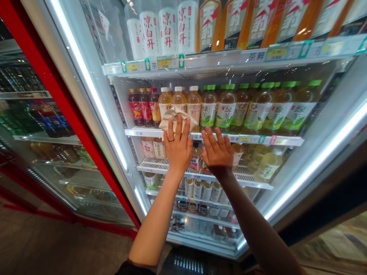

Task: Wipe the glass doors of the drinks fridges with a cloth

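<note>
My left hand (pixel 179 151), with a ring on one finger, presses a crumpled beige cloth (pixel 172 118) with its fingers stretched over it. The cloth hides part of the bottles with white caps (pixel 194 101) and of the shelf edge behind. To the right, my right hand (pixel 219 152) is raised with its palm facing away and fingers apart, holding nothing. Both hands appear flat against the glass front of a lit drinks fridge. Green-capped tea bottles (pixel 226 110) stand on the shelf just above my right hand.
A shelf of clear and amber bottles (pixel 208 25) runs along the top, with a price strip (pixel 212 60) below. Lower shelves hold smaller bottles (pixel 206 191). Bright light strips (pixel 88 88) line both sides. A red-framed fridge (pixel 77 130) stands at left, beside the floor (pixel 57 244).
</note>
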Tool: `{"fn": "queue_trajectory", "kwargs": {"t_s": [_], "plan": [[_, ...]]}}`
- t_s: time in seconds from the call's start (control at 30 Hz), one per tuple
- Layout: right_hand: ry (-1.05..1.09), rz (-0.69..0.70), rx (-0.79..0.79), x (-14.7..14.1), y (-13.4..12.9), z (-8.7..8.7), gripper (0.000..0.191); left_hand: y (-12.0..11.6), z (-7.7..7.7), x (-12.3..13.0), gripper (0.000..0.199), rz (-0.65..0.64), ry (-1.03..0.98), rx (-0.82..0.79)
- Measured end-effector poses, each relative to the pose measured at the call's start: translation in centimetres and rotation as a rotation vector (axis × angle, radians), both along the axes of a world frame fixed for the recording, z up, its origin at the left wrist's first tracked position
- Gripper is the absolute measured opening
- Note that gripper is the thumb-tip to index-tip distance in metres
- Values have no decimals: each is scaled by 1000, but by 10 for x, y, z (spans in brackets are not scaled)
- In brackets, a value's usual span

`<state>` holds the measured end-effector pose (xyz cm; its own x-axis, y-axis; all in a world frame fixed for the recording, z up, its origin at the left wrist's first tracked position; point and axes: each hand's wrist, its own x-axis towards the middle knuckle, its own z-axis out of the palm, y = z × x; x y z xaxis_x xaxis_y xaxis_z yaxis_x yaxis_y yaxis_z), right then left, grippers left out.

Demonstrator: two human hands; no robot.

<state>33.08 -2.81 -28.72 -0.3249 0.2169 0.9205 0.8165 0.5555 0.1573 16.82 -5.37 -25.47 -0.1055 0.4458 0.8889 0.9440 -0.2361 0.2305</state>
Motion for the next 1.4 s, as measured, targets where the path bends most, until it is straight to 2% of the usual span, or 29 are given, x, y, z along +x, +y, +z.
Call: {"fn": "queue_trajectory", "kwargs": {"t_s": [0.1,0.17,0.27,0.4,0.53,0.67,0.73,0.8,0.9,0.97,1.03,1.23,1.3,1.4], "plan": [[-5,-22,5,0,0,1,92,1,11,-5,58,-5,17,13],[-28,-18,5,3,-1,1,93,2,12,-11,58,5,-14,15],[-79,44,53,15,-3,0,92,3,1,-14,59,19,-73,13],[-153,68,70,38,-5,0,90,3,-10,-2,60,6,-88,0],[-133,5,33,54,-3,4,88,3,3,7,59,-15,-26,-5],[-151,18,18,56,0,8,88,3,16,2,58,-12,-22,31],[-163,21,2,55,0,7,89,4,11,-1,59,-9,-51,30],[-167,14,4,54,0,7,90,5,0,2,60,-7,-79,18],[-176,2,23,54,0,6,89,6,-18,12,60,1,-86,7],[-175,1,47,54,-1,7,89,6,-22,20,59,4,-73,11],[-169,6,56,54,-1,7,90,6,-18,26,59,-9,-48,13],[-130,36,28,53,-1,6,92,8,12,19,59,-33,-7,47],[-121,12,28,54,-1,5,92,8,13,16,60,-25,-22,58],[-108,-17,31,54,0,4,91,7,0,20,60,-9,-58,54]]}}
